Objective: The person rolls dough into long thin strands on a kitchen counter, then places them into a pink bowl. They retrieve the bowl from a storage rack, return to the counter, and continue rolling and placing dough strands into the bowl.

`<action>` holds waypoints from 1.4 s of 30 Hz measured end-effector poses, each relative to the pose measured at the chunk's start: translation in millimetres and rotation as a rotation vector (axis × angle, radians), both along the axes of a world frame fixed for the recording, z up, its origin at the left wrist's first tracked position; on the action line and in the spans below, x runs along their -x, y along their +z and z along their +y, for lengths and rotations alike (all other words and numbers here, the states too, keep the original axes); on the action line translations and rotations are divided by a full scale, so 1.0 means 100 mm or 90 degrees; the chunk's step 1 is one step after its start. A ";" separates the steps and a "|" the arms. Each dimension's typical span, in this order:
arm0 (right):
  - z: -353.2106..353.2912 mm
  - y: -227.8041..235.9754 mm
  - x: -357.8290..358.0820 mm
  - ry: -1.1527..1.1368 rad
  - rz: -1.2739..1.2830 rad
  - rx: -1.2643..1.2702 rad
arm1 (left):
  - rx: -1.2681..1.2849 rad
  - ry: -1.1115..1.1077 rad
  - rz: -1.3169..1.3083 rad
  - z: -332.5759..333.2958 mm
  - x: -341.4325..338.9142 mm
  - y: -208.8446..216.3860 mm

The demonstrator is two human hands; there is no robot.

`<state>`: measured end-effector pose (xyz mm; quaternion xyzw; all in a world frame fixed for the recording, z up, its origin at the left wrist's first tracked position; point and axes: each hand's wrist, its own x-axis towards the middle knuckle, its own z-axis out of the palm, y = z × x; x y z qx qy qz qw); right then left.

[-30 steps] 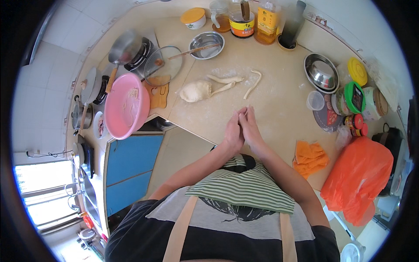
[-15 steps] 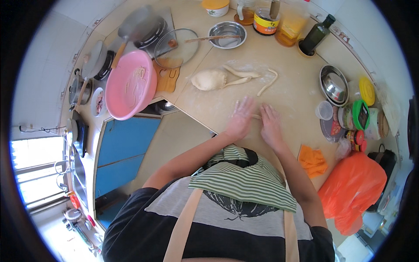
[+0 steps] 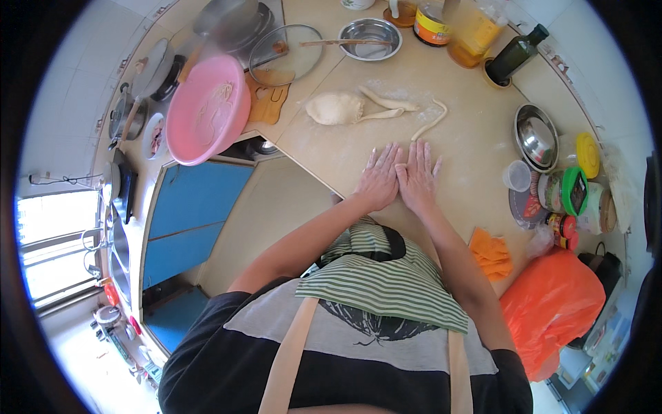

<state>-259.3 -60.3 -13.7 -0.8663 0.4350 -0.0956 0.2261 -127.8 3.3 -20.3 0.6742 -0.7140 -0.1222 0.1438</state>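
My left hand [image 3: 378, 181] and my right hand [image 3: 418, 181] lie flat side by side on the countertop, palms down and thumbs close together. Their fingers are stretched out and dusted with flour. Whatever lies under the palms is hidden. Just beyond the right fingertips, a thin bent dough rope [image 3: 432, 124] rests on the floury surface. Farther off to the left sits a pale lump of dough [image 3: 334, 109], with two thicker dough strips [image 3: 383, 115] reaching rightward from it.
Far left stands a pink basin [image 3: 189, 117] with dough strands inside, beside a wooden board [image 3: 267, 103] and a glass lid [image 3: 296, 58]. A steel bowl [image 3: 352, 52] carries chopsticks [image 3: 324, 43]. Bottles, jars and steel bowls [image 3: 527, 162] line the right; an orange cloth [image 3: 491, 254] lies nearer.
My hands have slid forward and closer together. The short piece of dough seen between them earlier no longer shows. The whole view has shifted slightly.
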 end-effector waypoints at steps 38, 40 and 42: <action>0.08 -0.06 0.08 0.079 -0.041 0.042 | 0.132 0.118 0.071 0.09 0.23 0.09; 0.05 -0.06 0.11 0.134 0.031 0.005 | 0.047 0.076 0.077 0.11 0.20 0.04; 0.13 -0.03 0.29 0.180 0.057 0.025 | 0.031 0.033 0.076 0.31 0.19 0.03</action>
